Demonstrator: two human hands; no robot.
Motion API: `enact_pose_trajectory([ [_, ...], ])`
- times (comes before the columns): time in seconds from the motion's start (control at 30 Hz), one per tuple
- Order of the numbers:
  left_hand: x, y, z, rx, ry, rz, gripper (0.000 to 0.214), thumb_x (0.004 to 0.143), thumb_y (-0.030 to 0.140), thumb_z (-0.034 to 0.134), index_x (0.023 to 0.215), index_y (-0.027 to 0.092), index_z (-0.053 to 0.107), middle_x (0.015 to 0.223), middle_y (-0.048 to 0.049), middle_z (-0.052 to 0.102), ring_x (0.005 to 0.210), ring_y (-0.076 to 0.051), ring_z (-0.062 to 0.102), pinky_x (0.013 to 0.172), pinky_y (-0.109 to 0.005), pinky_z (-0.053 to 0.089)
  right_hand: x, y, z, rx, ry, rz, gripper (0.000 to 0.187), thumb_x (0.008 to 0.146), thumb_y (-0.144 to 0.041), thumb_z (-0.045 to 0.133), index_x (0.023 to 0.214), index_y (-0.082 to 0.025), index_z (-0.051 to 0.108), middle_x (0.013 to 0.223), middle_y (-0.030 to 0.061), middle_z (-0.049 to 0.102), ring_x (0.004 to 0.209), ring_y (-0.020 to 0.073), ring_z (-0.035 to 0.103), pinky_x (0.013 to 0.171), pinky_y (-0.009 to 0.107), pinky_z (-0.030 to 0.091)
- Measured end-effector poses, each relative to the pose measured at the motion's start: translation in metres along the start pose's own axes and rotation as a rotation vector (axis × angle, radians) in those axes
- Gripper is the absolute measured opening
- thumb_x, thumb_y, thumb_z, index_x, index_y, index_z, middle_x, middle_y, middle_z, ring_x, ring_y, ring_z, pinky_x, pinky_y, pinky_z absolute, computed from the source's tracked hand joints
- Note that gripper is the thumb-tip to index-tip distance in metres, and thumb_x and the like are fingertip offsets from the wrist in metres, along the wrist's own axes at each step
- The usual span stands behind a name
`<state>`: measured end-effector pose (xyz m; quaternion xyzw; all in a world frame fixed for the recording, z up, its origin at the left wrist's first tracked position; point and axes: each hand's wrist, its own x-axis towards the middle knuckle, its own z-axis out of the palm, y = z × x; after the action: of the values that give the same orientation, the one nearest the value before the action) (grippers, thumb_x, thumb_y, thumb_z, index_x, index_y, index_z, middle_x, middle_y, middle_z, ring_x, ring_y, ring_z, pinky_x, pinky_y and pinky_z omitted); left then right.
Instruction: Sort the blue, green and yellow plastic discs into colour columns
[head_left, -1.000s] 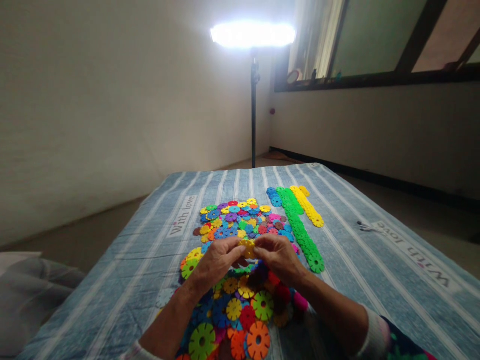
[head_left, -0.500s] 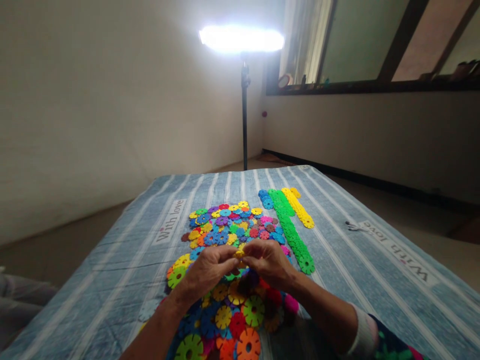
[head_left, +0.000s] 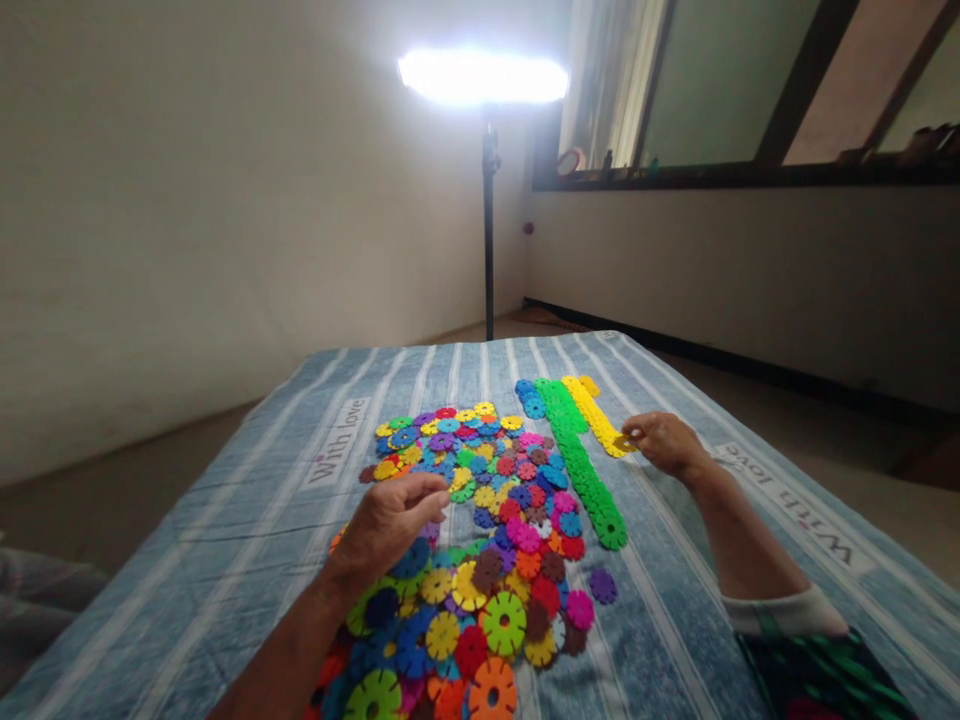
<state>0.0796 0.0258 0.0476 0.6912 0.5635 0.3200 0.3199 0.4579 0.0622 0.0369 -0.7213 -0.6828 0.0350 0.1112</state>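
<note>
Striped cloth (head_left: 187,570) beneath green row (head_left: 586,475); rightward, your right hand (head_left: 666,443) pinches yellow notched disc (head_left: 623,445); leftward, left hand (head_left: 390,522) loosely half-curled.

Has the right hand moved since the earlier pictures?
Yes: the right hand moved right and forward, from over the loose discs, past the green row, to the near end of the yellow row.

Yellow notched discs (head_left: 592,411) in a slanting row just beside green discs (head_left: 589,480).
</note>
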Motion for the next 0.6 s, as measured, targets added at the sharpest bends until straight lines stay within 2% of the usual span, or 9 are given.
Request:
enact_pose_trajectory([
  [0.17, 0.001, -0.001, -0.004, 0.064, 0.026, 0.016, 0.025, 0.069, 0.041, 0.06, 0.072, 0.018, 0.068, 0.066, 0.0019, 0.067, 0.066, -0.016, 0.062, 0.064, -0.022, 0.048, 0.005, -0.001, 0.016, 0.003, -0.062, -0.02, 0.035, 0.073, -0.009, 0.055, 0.095, -0.027, 0.075, 0.096, 0.0037, 0.074, 0.088, 0.0182, 0.065, 0.066, 0.023, 0.041],
  [0.33, 0.002, -0.002, -0.003, 0.044, 0.018, 0.007, 0.025, 0.069, 0.041, 0.059, 0.072, 0.018, 0.068, 0.063, 0.002, 0.065, 0.063, -0.016, 0.061, 0.061, -0.022, 0.047, 0.006, 0.001, 0.02, -0.025, -0.071, -0.008, 0.042, 0.071, -0.006, 0.052, 0.101, -0.027, 0.073, 0.102, 0.005, 0.073, 0.091, 0.0194, 0.065, 0.067, 0.025, 0.042],
  [0.47, 0.003, -0.006, -0.001, 0.07, 0.018, 0.032, 0.025, 0.069, 0.041, 0.059, 0.073, 0.018, 0.068, 0.066, 0.0009, 0.067, 0.065, -0.016, 0.062, 0.061, -0.023, 0.047, 0.006, 0.004, 0.024, -0.047, -0.063, 0.02, 0.041, 0.074, -0.009, 0.052, 0.104, -0.028, 0.072, 0.098, 0.0056, 0.073, 0.087, 0.0201, 0.066, 0.064, 0.025, 0.042],
  [0.6, 0.004, -0.009, 0.0, 0.067, 0.008, 0.045, 0.025, 0.069, 0.042, 0.059, 0.073, 0.018, 0.068, 0.065, 0.001, 0.067, 0.064, -0.017, 0.062, 0.061, -0.023, 0.047, 0.007, 0.006, 0.027, -0.049, -0.058, 0.037, 0.046, 0.076, -0.011, 0.051, 0.117, -0.026, 0.066, 0.099, 0.006, 0.073, 0.088, 0.0195, 0.066, 0.067, 0.025, 0.043],
])
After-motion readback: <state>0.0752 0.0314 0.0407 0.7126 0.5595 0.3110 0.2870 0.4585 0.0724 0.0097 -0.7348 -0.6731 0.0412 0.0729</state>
